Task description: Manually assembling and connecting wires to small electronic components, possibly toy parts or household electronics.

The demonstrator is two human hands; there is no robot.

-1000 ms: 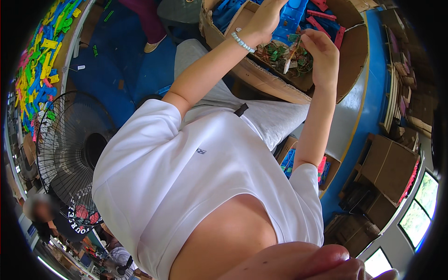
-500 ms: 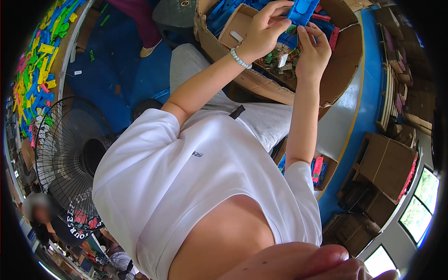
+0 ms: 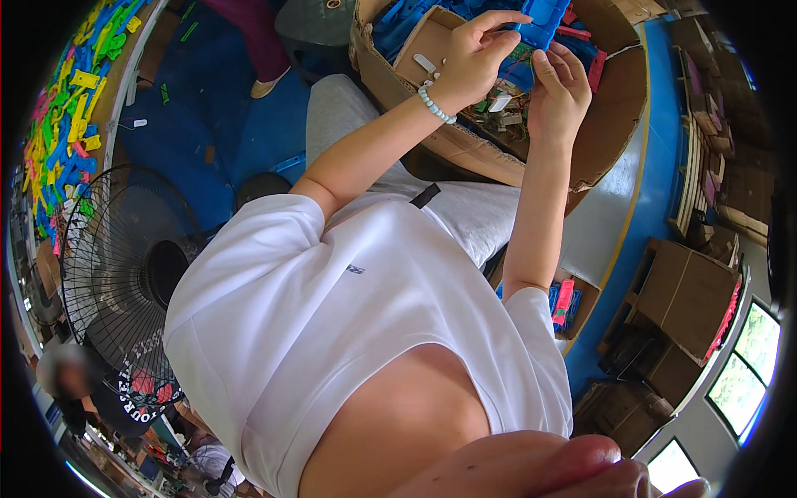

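My left hand (image 3: 471, 65) and my right hand (image 3: 561, 93) meet over an open cardboard box (image 3: 477, 148) at the top of the view. Between them is a blue plastic case (image 3: 543, 25) with a hollow, divided inside, cut off by the picture's upper edge. The left index finger and thumb close on its left side, while the right thumb and fingers pinch its lower end. A small green circuit board (image 3: 520, 54) with thin wires shows just below the case, close to the fingertips. Whether a finger grips the board cannot be made out.
Inside the box lie a smaller carton (image 3: 415, 51), blue parts and a white piece (image 3: 500, 103). A black fan (image 3: 133, 257) stands at my left, near a table heaped with coloured plastic parts (image 3: 83, 79). Cartons (image 3: 687, 286) are stacked at the right. Other people are nearby.
The blue case has tilted, showing more of its hollow inside. More of the green board shows, and my left index finger now reaches straighter along the case. The whole view has shifted slightly.
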